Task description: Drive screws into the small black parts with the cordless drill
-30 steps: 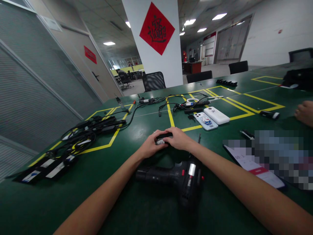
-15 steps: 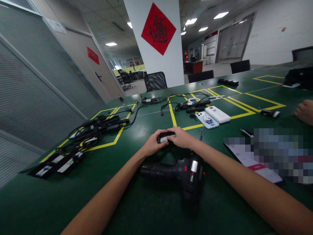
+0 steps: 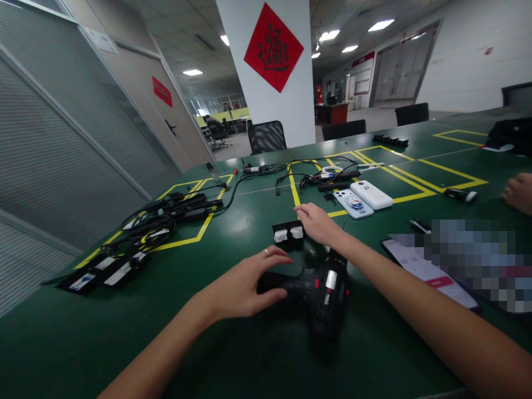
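My left hand (image 3: 245,280) is open, thumb and fingers spread around the handle of a black cordless drill (image 3: 305,285) that lies on its side; I cannot tell whether they touch it. The drill's body points away from me, its front end partly behind my right forearm. Beyond the handle lies a small black strip (image 3: 284,226) with two white pieces (image 3: 281,236) on its near side. At the strip's right end is my right hand (image 3: 318,223), fingers reaching out past its back edge. The right thumb is hidden, and contact with the strip is unclear.
Tangled black cables (image 3: 166,216) and black pieces with white labels (image 3: 118,272) spread over the left. A phone (image 3: 353,203) and a white power bank (image 3: 372,194) lie farther back. Another phone (image 3: 432,271) is at right, near a flashlight (image 3: 461,195) and another person's hand (image 3: 517,191).
My left hand has let go of the black strip and come back toward me, opening around the drill handle. My right hand has shifted slightly away and right, leaving more of the strip visible.
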### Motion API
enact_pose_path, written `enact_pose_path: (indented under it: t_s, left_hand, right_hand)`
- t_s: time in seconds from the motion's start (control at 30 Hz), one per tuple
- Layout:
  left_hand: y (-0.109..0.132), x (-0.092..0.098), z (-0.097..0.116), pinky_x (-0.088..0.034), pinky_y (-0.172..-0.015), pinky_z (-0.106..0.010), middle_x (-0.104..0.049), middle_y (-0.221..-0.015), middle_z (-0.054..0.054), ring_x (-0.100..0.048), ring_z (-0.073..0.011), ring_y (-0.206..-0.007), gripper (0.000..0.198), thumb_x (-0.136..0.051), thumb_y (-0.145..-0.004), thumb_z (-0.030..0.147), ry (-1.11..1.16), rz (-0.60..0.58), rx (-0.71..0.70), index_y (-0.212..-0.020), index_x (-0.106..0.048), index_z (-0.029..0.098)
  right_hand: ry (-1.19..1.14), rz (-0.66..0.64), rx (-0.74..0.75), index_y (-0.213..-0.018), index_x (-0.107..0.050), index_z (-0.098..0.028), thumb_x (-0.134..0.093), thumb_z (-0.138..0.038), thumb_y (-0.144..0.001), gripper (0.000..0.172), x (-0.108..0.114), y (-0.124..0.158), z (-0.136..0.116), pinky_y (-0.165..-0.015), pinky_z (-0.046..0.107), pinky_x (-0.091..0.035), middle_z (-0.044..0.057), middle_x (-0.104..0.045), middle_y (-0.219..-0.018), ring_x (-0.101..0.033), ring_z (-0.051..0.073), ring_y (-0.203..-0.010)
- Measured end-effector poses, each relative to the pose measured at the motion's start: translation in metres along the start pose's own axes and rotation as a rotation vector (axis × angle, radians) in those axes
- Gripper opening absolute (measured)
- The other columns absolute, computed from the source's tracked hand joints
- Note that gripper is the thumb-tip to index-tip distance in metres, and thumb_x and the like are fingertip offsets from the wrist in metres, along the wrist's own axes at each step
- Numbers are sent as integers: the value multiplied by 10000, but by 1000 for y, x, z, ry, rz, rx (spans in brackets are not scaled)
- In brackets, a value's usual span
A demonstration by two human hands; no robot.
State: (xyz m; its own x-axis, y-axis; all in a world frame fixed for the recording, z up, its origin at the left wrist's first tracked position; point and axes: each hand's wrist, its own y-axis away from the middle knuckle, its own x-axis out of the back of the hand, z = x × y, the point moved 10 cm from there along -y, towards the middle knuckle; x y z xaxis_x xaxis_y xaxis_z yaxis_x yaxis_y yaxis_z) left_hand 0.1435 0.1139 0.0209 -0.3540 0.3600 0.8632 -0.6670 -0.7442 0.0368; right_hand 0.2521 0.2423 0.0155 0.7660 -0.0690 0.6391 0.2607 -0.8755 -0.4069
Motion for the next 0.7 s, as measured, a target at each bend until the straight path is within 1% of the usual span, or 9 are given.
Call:
enact_pose_path:
  t_s: [0.03, 0.07, 0.13, 0.2, 0.33, 0.53, 0.6, 0.63, 0.7]
  left_hand:
    - [0, -13, 6, -438, -1005, -442, -505, -1341, -79, -543, -273, -1144, 560, -650, -793, 372, -68, -67, 14, -1311, -473, 253]
    - [-1, -24, 10, -442, -999, -468, -498, -1356, -102, -548, -294, -1136, 663, -672, -763, 398, -133, -109, 24, -1355, -424, 233]
    - [-7, -39, 15, -442, -990, -506, -519, -1340, -149, -555, -327, -1123, 792, -683, -732, 420, -246, -128, 36, -1406, -349, 174]
    - [-16, -46, 16, -461, -969, -497, -558, -1291, -167, -563, -331, -1111, 814, -672, -726, 398, -323, -108, 36, -1415, -327, 136]
    - [-26, -54, 14, -514, -892, -448, -618, -1208, -157, -604, -309, -1051, 793, -644, -729, 369, -380, -101, 22, -1418, -317, 151]
    - [-25, -58, 11, -507, -883, -453, -637, -1189, -162, -613, -310, -1041, 777, -616, -751, 370, -420, -105, -3, -1425, -303, 144]
    - [-24, -60, 10, -512, -859, -460, -654, -1156, -156, -626, -314, -1009, 754, -612, -749, 364, -437, -101, -3, -1414, -327, 149]
    - [-23, -61, 9, -514, -853, -459, -663, -1139, -149, -631, -314, -996, 738, -614, -743, 357, -443, -99, -2, -1402, -349, 154]
    - [-19, -62, 8, -513, -853, -443, -675, -1119, -130, -638, -304, -983, 709, -617, -725, 332, -452, -95, 0, -1377, -388, 175]
  right_hand:
    - [4, 23, -6, -1074, -656, -130, -391, -207, -937, 308, 7, 0, -1, -948, 325, -411, 118, -651, -1090, -577, 201, -1042]
    - [8, 59, -12, -1059, -660, -130, -394, -209, -935, 304, 15, 0, -1, -939, 327, -415, 120, -653, -1085, -580, 204, -1033]
    - [12, 133, 0, -1026, -670, -134, -397, -212, -932, 299, 30, 1, -4, -920, 327, -422, 116, -661, -1051, -589, 206, -1007]
    - [17, 203, 11, -999, -677, -141, -404, -216, -925, 293, 44, 4, -5, -896, 328, -431, 109, -664, -1025, -596, 209, -982]
    - [23, 297, 21, -982, -680, -153, -414, -211, -909, 283, 61, 10, -2, -865, 334, -440, 94, -665, -988, -599, 210, -940]
    - [41, 377, 28, -956, -678, -154, -433, -194, -880, 260, 72, 15, 7, -829, 347, -455, 89, -657, -949, -603, 213, -884]
    - [38, 408, 38, -928, -677, -158, -440, -191, -873, 246, 76, 17, 7, -827, 349, -458, 83, -657, -926, -603, 212, -875]
    - [29, 439, 47, -915, -674, -161, -441, -189, -872, 238, 81, 19, 6, -830, 349, -459, 79, -656, -918, -602, 211, -877]
    - [-8, 553, 73, -911, -659, -165, -432, -190, -879, 231, 95, 25, 4, -842, 347, -459, 76, -650, -922, -599, 207, -898]
